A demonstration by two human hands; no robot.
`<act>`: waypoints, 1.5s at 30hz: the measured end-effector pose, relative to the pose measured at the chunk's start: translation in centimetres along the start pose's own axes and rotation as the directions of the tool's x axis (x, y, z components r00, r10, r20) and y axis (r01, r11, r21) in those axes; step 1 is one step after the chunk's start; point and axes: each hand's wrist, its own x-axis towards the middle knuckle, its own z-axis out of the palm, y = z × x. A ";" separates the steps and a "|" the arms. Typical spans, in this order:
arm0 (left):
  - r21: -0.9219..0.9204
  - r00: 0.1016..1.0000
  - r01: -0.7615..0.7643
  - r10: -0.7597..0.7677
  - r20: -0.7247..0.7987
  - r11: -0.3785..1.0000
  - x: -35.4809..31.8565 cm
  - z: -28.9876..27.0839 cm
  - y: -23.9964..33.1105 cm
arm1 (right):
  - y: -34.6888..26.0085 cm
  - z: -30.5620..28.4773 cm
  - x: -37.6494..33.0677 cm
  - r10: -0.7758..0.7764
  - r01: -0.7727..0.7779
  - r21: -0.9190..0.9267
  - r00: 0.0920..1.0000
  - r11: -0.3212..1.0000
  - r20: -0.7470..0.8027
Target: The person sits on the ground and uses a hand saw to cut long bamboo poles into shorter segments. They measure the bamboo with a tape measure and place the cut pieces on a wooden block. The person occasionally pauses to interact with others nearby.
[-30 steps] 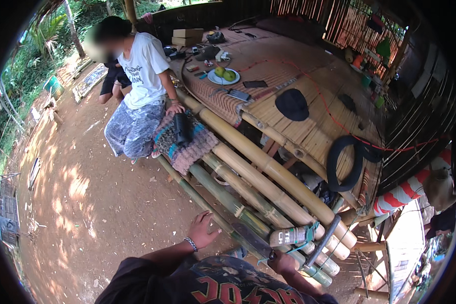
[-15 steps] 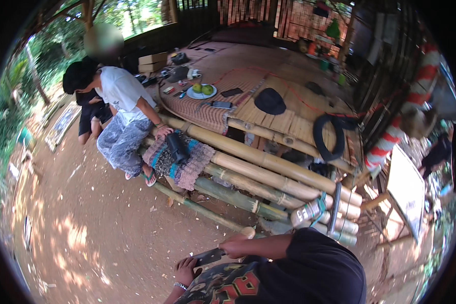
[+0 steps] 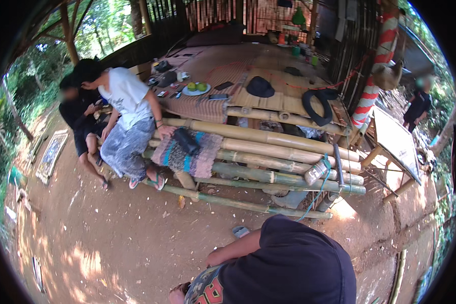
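Note:
My right arm reaches out from a dark T-shirt toward the lower middle. At its end, my right hand (image 3: 214,257) is mostly hidden behind the shirt front, so its fingers and anything in them do not show. My left hand is out of sight behind my body. No knife is visible. A grey sandal (image 3: 241,231) is on the dirt just beyond my right arm. At the lower edge a bit of skin with a dark strap (image 3: 178,293) shows, apparently a foot in a sandal.
A bamboo bench (image 3: 268,176) runs across the middle, with a woven mat (image 3: 207,152), a black cylindrical item (image 3: 186,141) and a jar (image 3: 317,171). A person in a white shirt (image 3: 129,91) sits there; another in black (image 3: 76,114) is behind. A white board (image 3: 395,137) stands right.
Earlier both hands showed, with a dark broad-bladed knife between them; now the knife and left hand are hidden. My right arm reaches farther left, and the view has shifted.

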 end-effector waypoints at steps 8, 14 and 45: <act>-0.145 0.946 0.238 -0.264 -0.189 0.960 -5.7 -2.7 -5.9 | -11.1 -8.2 9.0 -0.021 0.074 -0.209 0.969 0.975 0.247; -0.124 0.891 0.348 -0.369 -0.264 0.929 -4.9 -9.2 -12.2 | -11.8 -15.3 20.0 0.000 0.053 -0.285 0.983 0.957 0.183; -0.833 0.297 0.537 -0.954 0.037 0.135 -20.4 -11.7 -50.5 | -57.5 -16.6 70.7 -0.245 0.760 -0.612 0.650 0.219 0.720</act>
